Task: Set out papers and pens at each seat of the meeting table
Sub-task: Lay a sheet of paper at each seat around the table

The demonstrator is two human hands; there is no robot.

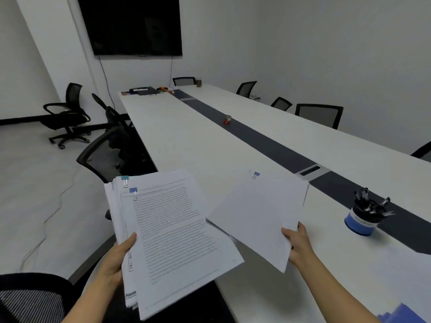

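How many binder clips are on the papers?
3. A teal clip and a blue clip top the stack in the left hand; a second blue clip on the packet in the right hand. Others may be hidden.

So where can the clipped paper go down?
Bare white table stretches from the near edge to the dark strip, ahead of the paper. It is crowded only by the far-end clutter and the pen cup.

Plain white walls (303, 43) enclose the room, and a dark screen (133, 24) hangs on the far one. A long white counter (177, 141) with a dark centre strip (256, 136) stretches toward it, with black mesh chairs (319, 114) along both sides. The floor (35, 183) is pale grey.
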